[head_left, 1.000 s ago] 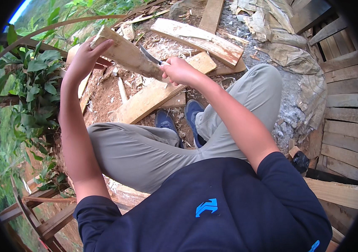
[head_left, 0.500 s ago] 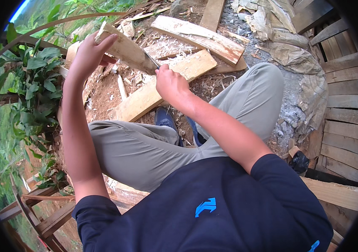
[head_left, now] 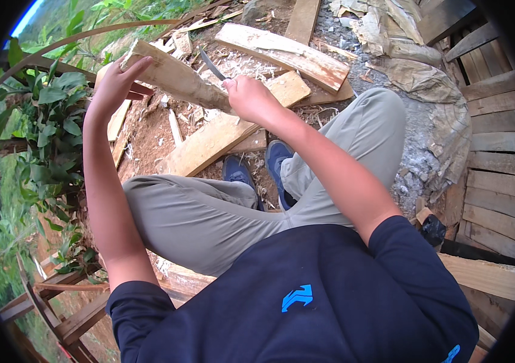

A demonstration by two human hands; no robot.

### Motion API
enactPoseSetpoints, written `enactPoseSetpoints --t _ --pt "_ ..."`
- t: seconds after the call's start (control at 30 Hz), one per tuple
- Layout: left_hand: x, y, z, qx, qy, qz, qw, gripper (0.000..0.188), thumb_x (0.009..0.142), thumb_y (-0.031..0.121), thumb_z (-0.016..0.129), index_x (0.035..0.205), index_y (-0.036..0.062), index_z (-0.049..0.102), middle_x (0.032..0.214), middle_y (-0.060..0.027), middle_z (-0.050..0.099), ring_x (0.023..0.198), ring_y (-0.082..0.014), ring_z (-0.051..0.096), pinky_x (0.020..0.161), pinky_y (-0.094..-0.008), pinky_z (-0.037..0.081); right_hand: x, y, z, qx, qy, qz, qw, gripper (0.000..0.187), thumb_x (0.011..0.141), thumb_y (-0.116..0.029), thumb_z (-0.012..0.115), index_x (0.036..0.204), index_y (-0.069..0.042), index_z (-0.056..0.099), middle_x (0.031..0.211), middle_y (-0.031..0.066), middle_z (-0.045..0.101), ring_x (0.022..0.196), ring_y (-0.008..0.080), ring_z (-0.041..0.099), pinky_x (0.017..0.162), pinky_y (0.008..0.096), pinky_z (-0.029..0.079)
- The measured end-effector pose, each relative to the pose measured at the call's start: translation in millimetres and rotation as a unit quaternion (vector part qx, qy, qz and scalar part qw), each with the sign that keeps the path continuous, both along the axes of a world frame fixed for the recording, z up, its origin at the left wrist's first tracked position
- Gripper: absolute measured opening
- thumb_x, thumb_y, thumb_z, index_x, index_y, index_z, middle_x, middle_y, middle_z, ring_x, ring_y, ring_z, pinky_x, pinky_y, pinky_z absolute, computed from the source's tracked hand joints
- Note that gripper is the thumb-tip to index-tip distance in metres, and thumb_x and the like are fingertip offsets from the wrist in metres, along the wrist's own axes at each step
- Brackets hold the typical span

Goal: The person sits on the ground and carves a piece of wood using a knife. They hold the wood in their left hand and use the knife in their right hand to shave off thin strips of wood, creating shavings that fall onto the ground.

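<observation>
From my remote station I read the left hand point(head_left: 112, 88) as grasping the far end of the piece of wood point(head_left: 179, 78), thumb over its upper face; the right hand point(head_left: 251, 100) is clenched around the knife point(head_left: 211, 64), the handle hidden by the fist. The piece of wood slants from the left hand toward the right hand, its narrower end just beside the right fist; I cannot tell whether fist and wood touch. The knife's curved blade projects beyond the right hand and appears apart from the wood's edge; depth is uncertain. Below the right hand, a plank point(head_left: 209, 142) crosses the ground; beyond that hand lie a pale board point(head_left: 281, 54) and scattered shavings point(head_left: 242, 65). I judge the step in hand to be trimming the wood's edge, with the blade off the wood; a further cut would call for seating the blade on the edge, left hand steady and outside the blade's path.
</observation>
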State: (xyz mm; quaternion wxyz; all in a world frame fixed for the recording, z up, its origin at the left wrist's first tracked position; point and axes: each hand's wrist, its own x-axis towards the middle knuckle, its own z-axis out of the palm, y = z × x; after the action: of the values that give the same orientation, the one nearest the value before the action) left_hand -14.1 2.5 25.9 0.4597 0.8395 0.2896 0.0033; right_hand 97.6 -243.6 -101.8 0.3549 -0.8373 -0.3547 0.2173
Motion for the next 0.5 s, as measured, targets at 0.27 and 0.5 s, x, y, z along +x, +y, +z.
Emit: enactPoseSetpoints --t 0.27,0.5 --pt "5 -17 2 0.012 -0.022 -0.029 0.999 0.055 0.099 0.040 0.066 0.135 -0.0006 0.052 0.109 -0.0145 0.073 0.077 -0.0219 0.076 0.062 -0.0280 0.060 -37 2 20 0.087 0.006 -0.143 0.986 0.041 0.109 -0.032 0.040 0.106 0.006 0.055 0.080 0.0284 0.068 0.086 0.0475 0.069 0.079 0.0553 0.054" --pt "6 -10 0 0.042 -0.013 -0.012 0.999 0.071 0.097 0.038 0.070 0.136 -0.0142 0.042 0.103 -0.0212 0.072 0.077 -0.0232 0.077 0.063 -0.0290 0.062 -35 14 -16 -0.093 -0.026 -0.009 0.995 0.042 0.109 -0.031 0.038 0.109 0.008 0.053 0.094 0.0314 0.071 0.091 0.0447 0.072 0.077 0.0534 0.058"
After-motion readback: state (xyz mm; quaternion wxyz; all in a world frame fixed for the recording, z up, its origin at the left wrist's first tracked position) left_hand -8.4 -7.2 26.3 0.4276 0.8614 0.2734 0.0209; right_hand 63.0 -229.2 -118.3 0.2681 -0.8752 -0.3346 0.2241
